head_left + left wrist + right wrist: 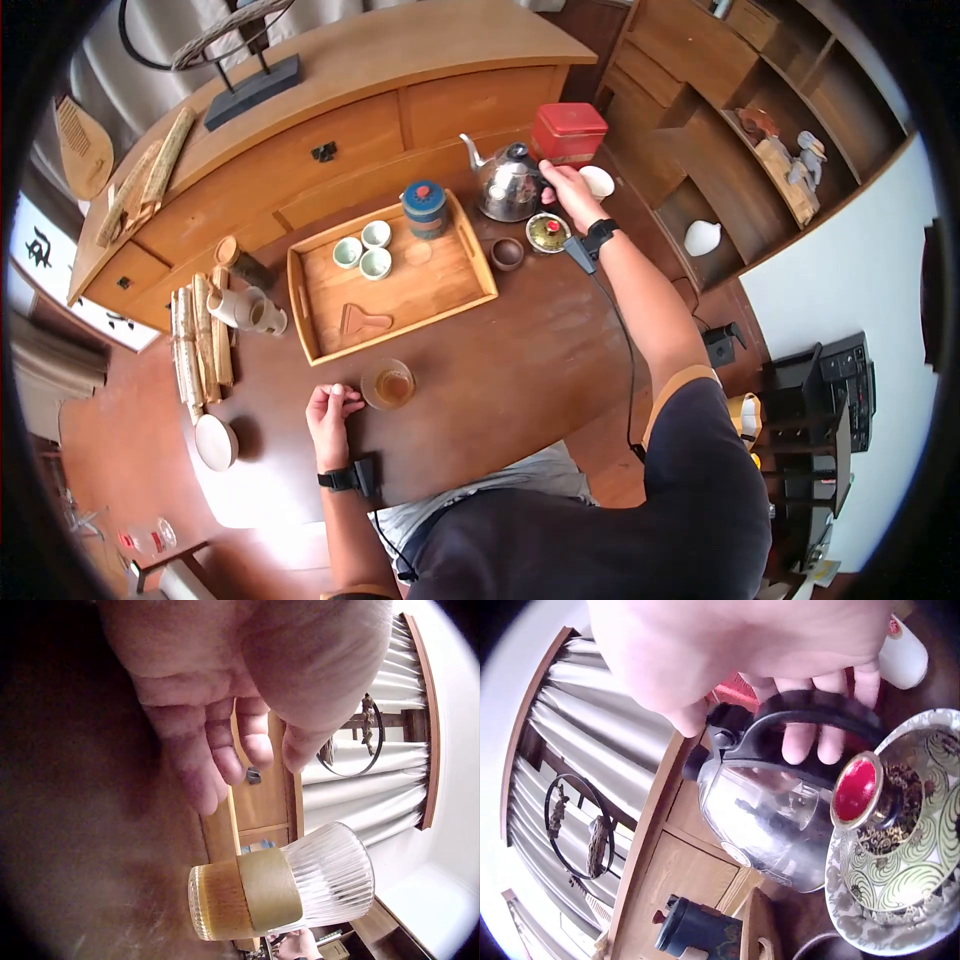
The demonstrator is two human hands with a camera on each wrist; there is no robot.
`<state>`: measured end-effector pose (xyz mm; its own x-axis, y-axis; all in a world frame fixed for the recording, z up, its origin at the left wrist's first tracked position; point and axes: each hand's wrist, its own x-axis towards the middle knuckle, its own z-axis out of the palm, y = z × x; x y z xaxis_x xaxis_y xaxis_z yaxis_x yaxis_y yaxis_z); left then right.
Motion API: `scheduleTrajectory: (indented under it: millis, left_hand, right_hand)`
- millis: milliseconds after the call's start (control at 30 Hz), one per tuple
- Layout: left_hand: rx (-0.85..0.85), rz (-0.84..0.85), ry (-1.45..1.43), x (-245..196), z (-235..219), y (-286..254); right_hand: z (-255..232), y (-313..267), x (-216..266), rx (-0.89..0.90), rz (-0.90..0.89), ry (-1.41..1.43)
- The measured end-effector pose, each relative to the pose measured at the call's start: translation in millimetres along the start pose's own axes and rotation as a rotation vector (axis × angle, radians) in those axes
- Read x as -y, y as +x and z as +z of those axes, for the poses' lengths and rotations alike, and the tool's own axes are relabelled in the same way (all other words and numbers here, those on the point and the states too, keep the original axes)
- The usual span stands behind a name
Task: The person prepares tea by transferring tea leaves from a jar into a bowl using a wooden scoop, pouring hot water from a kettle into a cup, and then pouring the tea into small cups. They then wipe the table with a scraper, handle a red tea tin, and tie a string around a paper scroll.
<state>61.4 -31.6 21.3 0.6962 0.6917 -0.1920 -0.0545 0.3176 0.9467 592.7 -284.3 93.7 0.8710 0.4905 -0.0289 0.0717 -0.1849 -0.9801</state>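
Note:
A shiny steel kettle with a black handle stands at the back right of the table. My right hand grips that handle, its fingers passing through and under it in the right wrist view. Right by the wrist is a patterned lidded bowl with a red knob. At the near side, my left hand lies beside a ribbed glass of amber liquid with a tan band round its waist. The left fingers are loosely bent and hold nothing.
A wooden tray carries small pale cups, a blue canister and a brown strainer-like piece. Around it are a small brown cup, a white cup, a red box, bamboo strips and a bowl.

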Motion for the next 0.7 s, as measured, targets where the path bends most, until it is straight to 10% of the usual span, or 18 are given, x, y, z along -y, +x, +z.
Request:
scheduleTrajectory:
  millis: [700]
  left_hand:
    - [0.014,-0.016,-0.009,6,-3,2]
  right_hand:
    - [-3,-5,4,0.072,0.060,0.285]
